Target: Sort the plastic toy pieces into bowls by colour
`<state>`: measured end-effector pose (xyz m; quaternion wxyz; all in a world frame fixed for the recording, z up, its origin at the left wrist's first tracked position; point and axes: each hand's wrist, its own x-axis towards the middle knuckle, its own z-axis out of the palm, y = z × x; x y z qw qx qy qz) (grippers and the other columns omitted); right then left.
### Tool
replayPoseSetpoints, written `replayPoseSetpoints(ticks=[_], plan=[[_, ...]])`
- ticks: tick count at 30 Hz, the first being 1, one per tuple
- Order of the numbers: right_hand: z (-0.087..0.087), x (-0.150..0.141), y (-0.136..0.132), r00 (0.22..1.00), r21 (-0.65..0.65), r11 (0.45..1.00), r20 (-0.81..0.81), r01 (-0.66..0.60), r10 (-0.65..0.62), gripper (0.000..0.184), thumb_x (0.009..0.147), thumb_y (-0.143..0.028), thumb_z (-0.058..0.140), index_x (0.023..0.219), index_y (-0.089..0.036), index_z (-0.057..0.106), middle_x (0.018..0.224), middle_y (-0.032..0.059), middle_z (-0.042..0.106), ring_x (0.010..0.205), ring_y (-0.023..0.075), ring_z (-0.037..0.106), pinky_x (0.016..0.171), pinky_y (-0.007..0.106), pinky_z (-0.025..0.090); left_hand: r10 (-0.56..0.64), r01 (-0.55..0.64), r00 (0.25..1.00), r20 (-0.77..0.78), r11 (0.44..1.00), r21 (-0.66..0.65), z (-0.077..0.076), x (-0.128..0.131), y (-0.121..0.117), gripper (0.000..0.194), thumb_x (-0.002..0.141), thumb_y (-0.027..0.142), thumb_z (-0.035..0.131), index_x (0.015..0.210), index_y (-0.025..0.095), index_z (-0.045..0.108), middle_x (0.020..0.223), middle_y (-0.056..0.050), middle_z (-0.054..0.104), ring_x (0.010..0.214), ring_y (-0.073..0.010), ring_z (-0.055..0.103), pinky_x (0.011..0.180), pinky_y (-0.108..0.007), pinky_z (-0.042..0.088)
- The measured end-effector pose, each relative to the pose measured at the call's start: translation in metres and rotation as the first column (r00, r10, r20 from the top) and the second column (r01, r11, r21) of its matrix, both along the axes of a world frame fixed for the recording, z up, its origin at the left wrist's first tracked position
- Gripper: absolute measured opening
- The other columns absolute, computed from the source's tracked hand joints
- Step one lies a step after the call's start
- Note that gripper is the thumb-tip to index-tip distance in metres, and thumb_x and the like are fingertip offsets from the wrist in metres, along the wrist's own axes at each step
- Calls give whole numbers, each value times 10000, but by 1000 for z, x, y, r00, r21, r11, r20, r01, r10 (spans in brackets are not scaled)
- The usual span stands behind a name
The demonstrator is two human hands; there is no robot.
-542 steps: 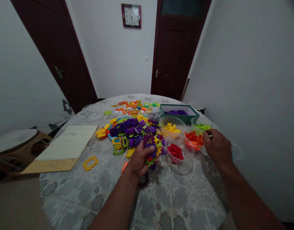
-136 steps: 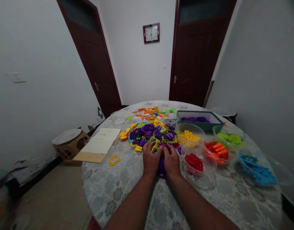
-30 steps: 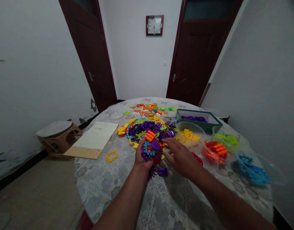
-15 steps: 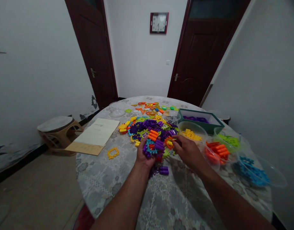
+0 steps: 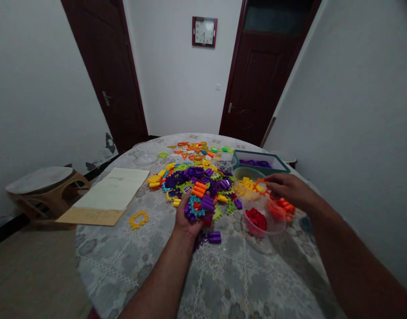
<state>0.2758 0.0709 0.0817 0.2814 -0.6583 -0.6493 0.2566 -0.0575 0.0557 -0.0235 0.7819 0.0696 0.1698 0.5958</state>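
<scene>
My right hand (image 5: 289, 188) pinches a toothed orange frame (image 5: 265, 191) while my left hand (image 5: 186, 221) curls its fingers around a handful of blue, purple and orange pieces (image 5: 208, 203).

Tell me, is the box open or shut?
The box is open: purple pieces show through its uncovered top.

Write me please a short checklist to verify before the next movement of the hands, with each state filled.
1. Left hand holds toy pieces: ok.
2. Right hand holds orange ring: ok.
3. Bowl with red pieces visible: ok.
4. Space beside left wrist clear: not ok, loose purple piece lies there.
5. Orange ring apart from bowl with yellow pieces: cannot tell, they overlap in this view.
</scene>
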Motion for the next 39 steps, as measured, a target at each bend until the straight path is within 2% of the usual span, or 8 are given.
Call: replayPoseSetpoints(ticks=[3, 7, 13, 16, 23, 27, 33, 39], plan=[[3, 34, 1, 990, 92, 987, 28, 133, -136, 294, 888, -295, 599, 1100, -147, 739, 784, 57, 731, 643, 164, 678, 597, 258, 542, -17, 17, 1000, -26, 1000, 17, 1, 0, 1, 415, 958, 306, 593, 1347, 164, 621, 979, -135, 778, 849, -312, 781, 822, -516, 640], [-3, 65, -10, 965, 108, 962, 43, 252, -257, 314, 875, -258, 591, 1123, -124, 730, 767, 64, 729, 650, 172, 688, 594, 260, 539, -31, 31, 999, -20, 999, 13, 1, -1, 2, 438, 967, 313, 589, 1370, 146, 615, 1008, -158, 776, 874, -325, 780, 818, -531, 643], [-21, 88, -32, 937, 185, 937, 138, 295, -322, 362, 867, -277, 580, 1167, -151, 737, 868, 76, 777, 651, 170, 705, 603, 262, 527, -32, 33, 999, -43, 999, 20, 4, -2, 1, 445, 972, 301, 579, 1386, 143, 614, 1022, -176, 769, 890, -354, 777, 792, -551, 644], [-29, 91, -41, 906, 261, 918, 225, 298, -358, 350, 882, -321, 570, 1139, -172, 755, 886, 80, 787, 698, 189, 712, 648, 284, 530, -32, 31, 998, -62, 999, -4, 7, -2, 0, 429, 983, 296, 545, 1380, 147, 611, 1026, -173, 767, 884, -340, 778, 782, -533, 648], [-31, 91, -57, 714, 432, 837, 463, 336, -526, 294, 902, -297, 536, 1042, -204, 777, 958, 106, 797, 846, 247, 729, 794, 337, 527, -34, 32, 997, -73, 999, -28, 4, -3, 3, 434, 968, 293, 553, 1388, 196, 596, 1017, -138, 771, 894, -319, 782, 803, -514, 651], [-30, 85, -60, 735, 441, 844, 454, 307, -504, 296, 926, -322, 533, 1067, -200, 763, 967, 101, 793, 846, 238, 728, 812, 331, 526, -34, 31, 996, -86, 999, -36, 3, -3, 5, 441, 976, 284, 533, 1405, 192, 583, 1021, -150, 773, 891, -333, 783, 784, -526, 653], [-44, 79, -43, 744, 438, 878, 518, 193, -422, 257, 924, -243, 517, 989, -179, 757, 991, 111, 784, 896, 225, 714, 847, 314, 510, -33, 34, 996, -87, 999, 1, 11, -2, 2, 472, 971, 253, 528, 1434, 168, 562, 1001, -154, 773, 859, -322, 784, 757, -491, 664], [-49, 79, -36, 732, 492, 853, 514, 175, -447, 297, 952, -263, 488, 1079, -150, 730, 1100, 153, 744, 1028, 266, 680, 948, 377, 502, -34, 34, 996, -85, 999, -7, 9, -3, 3, 462, 973, 267, 530, 1428, 195, 567, 986, -134, 775, 860, -313, 787, 763, -483, 666]])
